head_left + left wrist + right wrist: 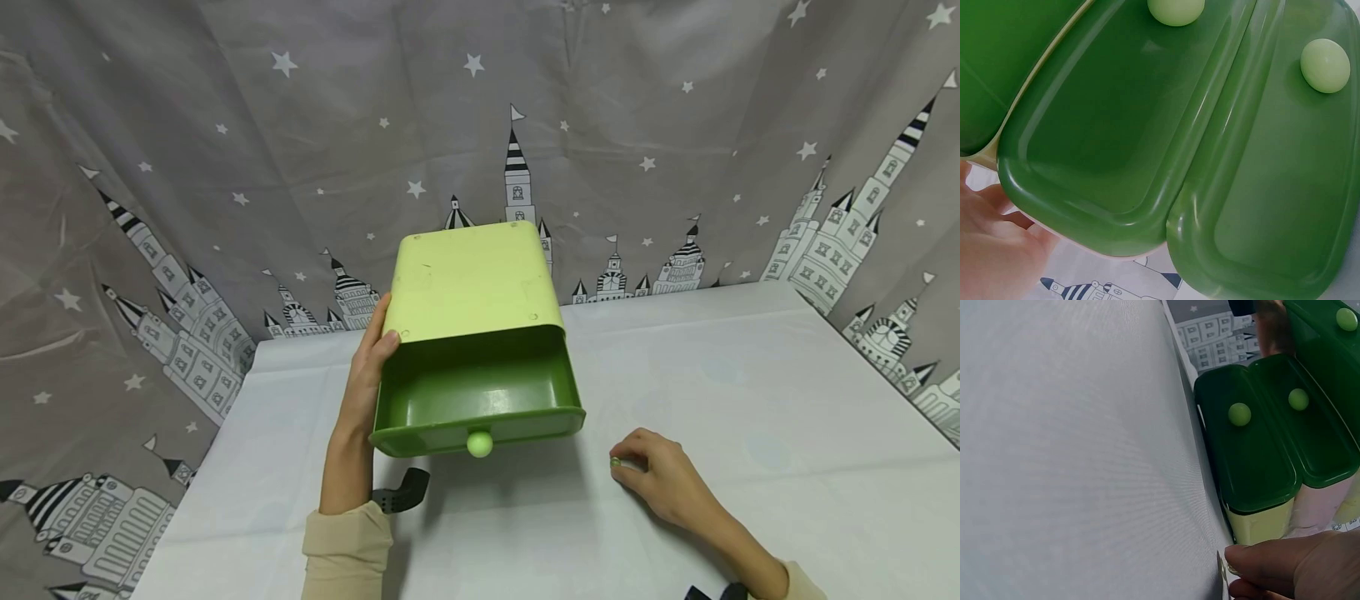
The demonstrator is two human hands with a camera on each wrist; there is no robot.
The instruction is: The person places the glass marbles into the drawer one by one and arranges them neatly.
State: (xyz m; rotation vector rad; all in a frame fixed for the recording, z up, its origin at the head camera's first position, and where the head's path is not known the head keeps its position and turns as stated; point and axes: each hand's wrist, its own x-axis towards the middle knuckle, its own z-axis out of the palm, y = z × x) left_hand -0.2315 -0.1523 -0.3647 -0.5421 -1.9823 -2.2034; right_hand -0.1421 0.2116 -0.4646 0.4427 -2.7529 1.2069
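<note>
A small drawer unit [472, 279] with a yellow top stands on the white table. Its green top drawer [480, 433], fitted with a round light-green knob, is pulled out; the part of its inside that shows holds nothing. My left hand [367, 375] rests along the unit's left side, thumb at the front top corner, fingers extended against the casing. To the right of the unit, low over the cloth, my right hand [663, 479] pinches a tiny shiny greenish thing [615, 462] between thumb and fingertips. The fingers mostly cover it, so I cannot tell its kind.
Beneath the open drawer, two closed green drawers [1266, 450] with round knobs show in the right wrist view, in pink and yellow casings. White cloth [720, 375] covers the table. A grey curtain [637, 100] with stars and castles hangs behind and at the sides.
</note>
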